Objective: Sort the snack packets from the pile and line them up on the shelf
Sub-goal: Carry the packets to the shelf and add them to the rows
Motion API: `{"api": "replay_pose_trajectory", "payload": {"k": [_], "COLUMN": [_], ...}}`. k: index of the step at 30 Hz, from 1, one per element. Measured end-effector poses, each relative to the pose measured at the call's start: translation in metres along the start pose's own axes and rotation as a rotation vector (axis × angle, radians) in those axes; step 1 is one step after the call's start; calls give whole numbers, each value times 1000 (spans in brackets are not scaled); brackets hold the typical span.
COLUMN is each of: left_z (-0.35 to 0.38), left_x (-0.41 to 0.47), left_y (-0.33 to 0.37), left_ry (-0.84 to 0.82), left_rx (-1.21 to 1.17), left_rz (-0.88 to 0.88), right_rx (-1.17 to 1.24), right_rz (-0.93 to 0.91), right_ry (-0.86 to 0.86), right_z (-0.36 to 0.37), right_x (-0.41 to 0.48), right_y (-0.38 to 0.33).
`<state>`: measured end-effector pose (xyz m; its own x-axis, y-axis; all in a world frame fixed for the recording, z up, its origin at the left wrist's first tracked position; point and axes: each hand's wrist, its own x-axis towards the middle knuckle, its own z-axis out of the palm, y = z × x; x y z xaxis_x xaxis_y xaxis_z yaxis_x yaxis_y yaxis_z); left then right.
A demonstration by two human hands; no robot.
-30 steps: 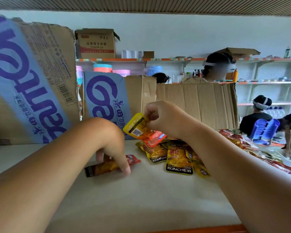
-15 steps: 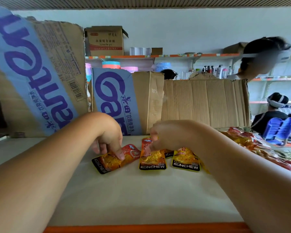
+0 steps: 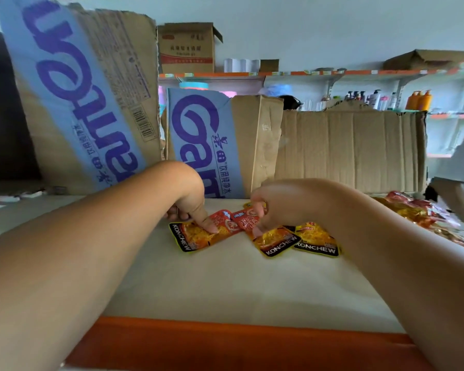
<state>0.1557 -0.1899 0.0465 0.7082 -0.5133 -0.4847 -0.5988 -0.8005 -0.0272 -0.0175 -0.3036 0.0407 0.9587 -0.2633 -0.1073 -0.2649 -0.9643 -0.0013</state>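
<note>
The left hand (image 3: 190, 204) presses one extended index finger on the left glossy orange foil packet (image 3: 196, 236); its other fingers are curled under. The right hand (image 3: 276, 207), fingers curled, pinches the red upper end of the middle crinkled foil packet (image 3: 275, 241). A third flat rectangular packet (image 3: 316, 241) touches it on the right. All three lie on the smooth off-white shelf board (image 3: 225, 285). The loose packet pile (image 3: 423, 218) lies far right, in front of the corrugated cardboard boxes (image 3: 346, 151).

Soft even daylight, faint shadows, wide-angle bending at the edges, slight blur throughout
</note>
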Motion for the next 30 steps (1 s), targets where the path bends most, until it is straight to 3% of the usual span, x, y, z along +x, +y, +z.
{"api": "replay_pose_trajectory", "payload": {"k": [5,10,18,22,30], "left_z": [16,40,50,45,43], "left_x": [-14,-14,-38,-56,-73], "left_y": [-10,-31,-37,-16,-31], "left_ry": [143,395,618,544,409], "left_rx": [145,72,270,104,120], "left_rz": [109,294,355,277,259], "right_rx": [-48,-55,-66,-78,9], "right_rz": [41,46,59,51,-19], "right_ry": [-12,-18,-19,-7,-81], "right_z": [-1,-1,-4,-6,-8], "right_x": [-4,-5,-12,-13,-10], "right_y": [-5,-13,-21,-26,-24]}}
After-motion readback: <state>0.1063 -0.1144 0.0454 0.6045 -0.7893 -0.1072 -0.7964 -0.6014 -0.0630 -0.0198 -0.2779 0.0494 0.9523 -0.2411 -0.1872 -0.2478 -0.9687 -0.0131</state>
